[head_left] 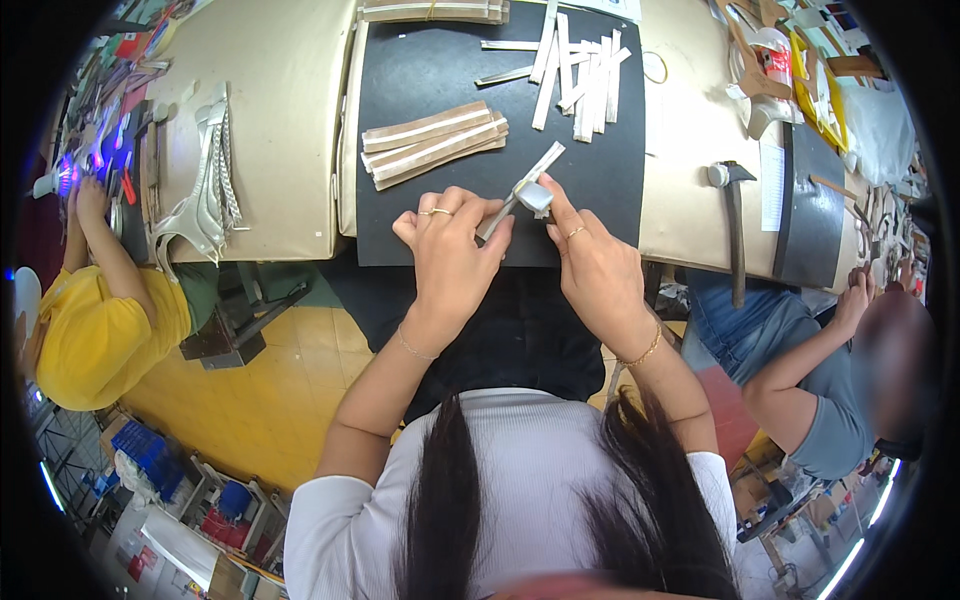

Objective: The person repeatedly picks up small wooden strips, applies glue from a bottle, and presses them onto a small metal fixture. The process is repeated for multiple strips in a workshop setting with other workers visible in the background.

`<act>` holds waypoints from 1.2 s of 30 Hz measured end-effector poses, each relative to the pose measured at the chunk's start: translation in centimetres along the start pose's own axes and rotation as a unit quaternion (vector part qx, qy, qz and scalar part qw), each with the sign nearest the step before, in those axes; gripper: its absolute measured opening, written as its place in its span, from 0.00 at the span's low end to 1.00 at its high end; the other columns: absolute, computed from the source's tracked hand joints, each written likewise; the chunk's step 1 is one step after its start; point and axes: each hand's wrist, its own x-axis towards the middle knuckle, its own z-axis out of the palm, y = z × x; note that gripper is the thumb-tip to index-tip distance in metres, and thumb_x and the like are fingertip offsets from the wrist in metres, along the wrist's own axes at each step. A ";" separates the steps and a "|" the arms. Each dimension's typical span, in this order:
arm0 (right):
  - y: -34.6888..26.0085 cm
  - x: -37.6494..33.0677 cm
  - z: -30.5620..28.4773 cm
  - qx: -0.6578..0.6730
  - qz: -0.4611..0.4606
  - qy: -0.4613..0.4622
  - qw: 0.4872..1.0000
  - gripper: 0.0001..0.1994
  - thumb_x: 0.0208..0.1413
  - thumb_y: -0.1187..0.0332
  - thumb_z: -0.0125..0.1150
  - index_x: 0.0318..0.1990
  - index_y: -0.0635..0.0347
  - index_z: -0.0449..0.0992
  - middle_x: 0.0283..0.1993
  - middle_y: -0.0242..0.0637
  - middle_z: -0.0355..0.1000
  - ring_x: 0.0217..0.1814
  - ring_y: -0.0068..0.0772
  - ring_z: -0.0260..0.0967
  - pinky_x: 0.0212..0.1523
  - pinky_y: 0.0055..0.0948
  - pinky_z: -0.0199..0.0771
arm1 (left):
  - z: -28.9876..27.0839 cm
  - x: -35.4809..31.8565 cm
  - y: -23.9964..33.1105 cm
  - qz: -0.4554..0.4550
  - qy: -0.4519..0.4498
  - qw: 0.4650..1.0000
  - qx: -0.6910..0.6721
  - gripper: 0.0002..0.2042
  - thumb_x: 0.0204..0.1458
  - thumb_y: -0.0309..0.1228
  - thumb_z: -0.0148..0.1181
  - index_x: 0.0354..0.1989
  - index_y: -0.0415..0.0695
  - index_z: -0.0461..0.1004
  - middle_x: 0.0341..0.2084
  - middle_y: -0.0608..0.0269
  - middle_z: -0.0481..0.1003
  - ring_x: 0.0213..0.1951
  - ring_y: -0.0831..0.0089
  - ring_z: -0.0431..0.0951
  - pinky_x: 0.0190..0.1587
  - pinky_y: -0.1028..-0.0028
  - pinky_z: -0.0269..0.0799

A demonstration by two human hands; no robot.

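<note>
The person is leaning over the near edge of the black mat (440, 90) on the table (280, 120), working a narrow pale strip (530, 175) with a small grey block-like tool (535, 195).

The right hand (595, 265) is closing its grip around the tool, thumb and forefinger pinched on it. The left hand (452, 250) is curling its fingers over the strip's near end and pressing it down at the mat's edge.

I judge the main risk to be a slip. The left fingertips are sitting just beside the tool, so if it is skidding off the thin strip, it could be catching them. The strip is also lying at an angle right at the mat's near edge, so an uneven push could be twisting it or sending it off the table.

The strip is looking flat, slim and light grey, slanting up and away to the right. What the tool's working face is doing I cannot tell. A stack of brown strips (435, 142) and a loose heap of pale ones (575, 80) are lying farther back on the mat.
</note>
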 end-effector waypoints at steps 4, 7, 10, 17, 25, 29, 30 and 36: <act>-0.1 -0.2 0.1 0.009 0.002 0.005 1.000 0.26 0.67 0.65 0.58 0.72 0.44 0.67 0.29 0.37 0.69 0.23 0.43 0.74 0.24 0.40 0.75 | 0.3 -0.2 -0.2 0.006 0.014 1.000 -0.003 0.04 0.48 0.31 0.73 0.32 0.49 0.85 0.30 0.74 0.76 0.39 0.72 0.72 0.51 0.64 0.52; 0.0 0.0 0.0 0.004 -0.001 -0.003 1.000 0.26 0.67 0.65 0.58 0.72 0.45 0.66 0.29 0.38 0.69 0.24 0.43 0.74 0.25 0.40 0.75 | 0.5 -0.1 -0.2 0.020 0.025 0.999 0.001 0.03 0.48 0.30 0.73 0.31 0.49 0.85 0.30 0.74 0.76 0.38 0.72 0.71 0.49 0.64 0.51; 0.2 0.3 -0.5 0.001 -0.012 0.001 1.000 0.27 0.66 0.67 0.59 0.72 0.46 0.67 0.29 0.38 0.68 0.24 0.43 0.74 0.25 0.40 0.74 | 0.5 0.0 -0.2 0.030 0.032 0.999 0.007 0.03 0.47 0.30 0.73 0.30 0.49 0.85 0.29 0.74 0.75 0.37 0.72 0.70 0.47 0.65 0.51; -0.9 0.1 -1.3 0.097 -0.088 0.119 0.984 0.29 0.62 0.71 0.62 0.72 0.48 0.67 0.30 0.38 0.69 0.25 0.44 0.73 0.25 0.40 0.73 | 0.3 0.1 0.1 0.030 0.016 0.999 0.035 0.03 0.46 0.30 0.72 0.28 0.49 0.83 0.27 0.73 0.73 0.35 0.71 0.70 0.46 0.65 0.50; -0.5 0.1 -1.1 0.112 -0.053 0.136 0.983 0.27 0.66 0.66 0.58 0.72 0.44 0.66 0.29 0.39 0.70 0.25 0.45 0.74 0.25 0.41 0.75 | 0.5 0.0 0.0 0.044 0.029 0.998 0.035 0.04 0.47 0.30 0.72 0.29 0.49 0.82 0.28 0.73 0.73 0.36 0.70 0.70 0.45 0.64 0.50; -0.7 -0.2 0.1 0.013 -0.009 -0.020 1.000 0.26 0.67 0.65 0.58 0.73 0.43 0.66 0.29 0.39 0.69 0.24 0.45 0.75 0.25 0.41 0.75 | 0.6 -0.5 -0.1 0.040 0.026 0.998 0.052 0.05 0.47 0.31 0.73 0.31 0.50 0.83 0.32 0.73 0.73 0.40 0.70 0.70 0.47 0.64 0.51; -0.5 0.0 0.2 0.007 -0.012 -0.020 1.000 0.26 0.67 0.65 0.58 0.72 0.42 0.66 0.29 0.39 0.69 0.24 0.44 0.75 0.25 0.41 0.75 | 0.7 -0.5 -0.2 0.029 0.044 0.997 0.047 0.05 0.46 0.31 0.73 0.31 0.50 0.83 0.33 0.73 0.73 0.41 0.70 0.69 0.48 0.63 0.51; -0.1 0.9 -0.4 -0.013 -0.022 0.005 1.000 0.27 0.66 0.66 0.58 0.72 0.42 0.66 0.28 0.38 0.70 0.24 0.44 0.74 0.24 0.41 0.75 | 0.4 -1.5 -0.3 0.012 0.054 0.998 0.040 0.06 0.46 0.32 0.74 0.33 0.50 0.84 0.38 0.73 0.73 0.47 0.68 0.68 0.52 0.62 0.52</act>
